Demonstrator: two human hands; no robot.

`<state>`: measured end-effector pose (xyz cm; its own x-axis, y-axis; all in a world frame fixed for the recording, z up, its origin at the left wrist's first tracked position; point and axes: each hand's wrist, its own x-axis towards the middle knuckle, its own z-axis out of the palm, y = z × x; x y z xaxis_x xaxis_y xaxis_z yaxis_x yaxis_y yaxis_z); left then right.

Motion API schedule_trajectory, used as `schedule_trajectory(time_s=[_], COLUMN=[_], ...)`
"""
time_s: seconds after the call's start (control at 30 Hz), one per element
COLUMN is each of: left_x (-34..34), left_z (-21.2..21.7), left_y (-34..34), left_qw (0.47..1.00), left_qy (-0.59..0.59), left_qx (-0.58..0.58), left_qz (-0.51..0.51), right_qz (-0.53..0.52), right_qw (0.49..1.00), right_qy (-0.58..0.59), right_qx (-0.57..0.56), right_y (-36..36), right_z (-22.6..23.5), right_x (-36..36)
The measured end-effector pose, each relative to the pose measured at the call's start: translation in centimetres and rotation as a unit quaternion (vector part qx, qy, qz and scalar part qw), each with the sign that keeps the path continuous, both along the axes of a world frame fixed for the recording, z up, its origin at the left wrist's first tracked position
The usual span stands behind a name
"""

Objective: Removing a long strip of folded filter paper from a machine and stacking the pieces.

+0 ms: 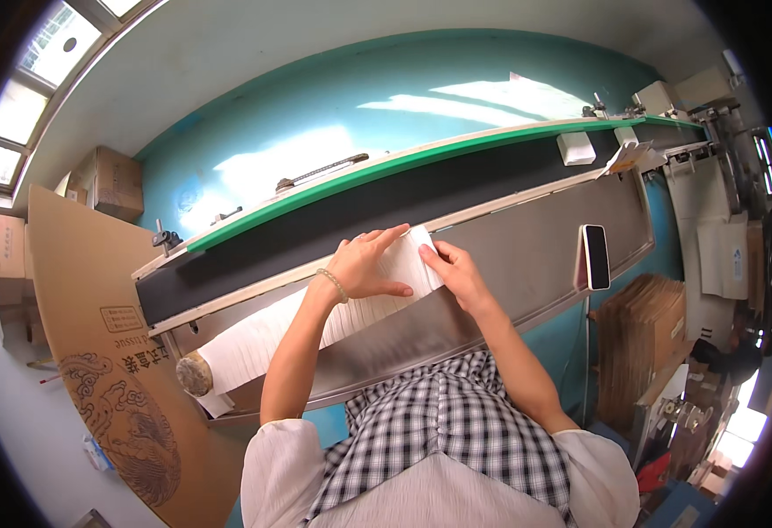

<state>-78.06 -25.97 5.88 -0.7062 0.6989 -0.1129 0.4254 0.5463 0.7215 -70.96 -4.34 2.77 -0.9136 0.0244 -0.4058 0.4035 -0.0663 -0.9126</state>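
A long row of white folded tissues [280,329], packed on edge, lies along a metal tray [526,211]. At its left end sits a roundish, rough-looking brown block [195,374]. My left hand [364,268] rests over the row towards its right end, fingers stretched and thumb spread away from them. My right hand [456,275] closes on the row's right end, thumb against the end tissues and fingers at the near side. The undersides of both hands are hidden.
Beyond the tray runs a black conveyor belt [289,251] with a green rail [315,195]. White tissue stacks [576,149] sit on its right part. A phone [595,257] stands at the tray's right. Large cardboard [87,299] leans at left; flattened cartons [636,343] stand at right.
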Motion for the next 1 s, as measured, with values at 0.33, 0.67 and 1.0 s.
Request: schedule_trajectory(time_s=[0.33, 0.67, 1.0], left_x=[0.2, 0.6, 1.1], left_z=[-0.8, -0.9, -0.5], left_y=[-0.3, -0.7, -1.6], left_qw=[0.998, 0.998, 0.998], left_qy=[-0.046, -0.029, -0.032], left_qx=[0.036, 0.041, 0.017], left_qz=[0.012, 0.028, 0.042], right_qz=[0.058, 0.076, 0.091], right_qw=[0.993, 0.973, 0.979], right_qy=[0.05, 0.078, 0.044], right_qx=[0.091, 0.204, 0.176], right_y=[1.9, -2.0, 0.8], right_z=[-1.3, 0.6, -0.8], right_x=[0.0, 0.8, 0.2])
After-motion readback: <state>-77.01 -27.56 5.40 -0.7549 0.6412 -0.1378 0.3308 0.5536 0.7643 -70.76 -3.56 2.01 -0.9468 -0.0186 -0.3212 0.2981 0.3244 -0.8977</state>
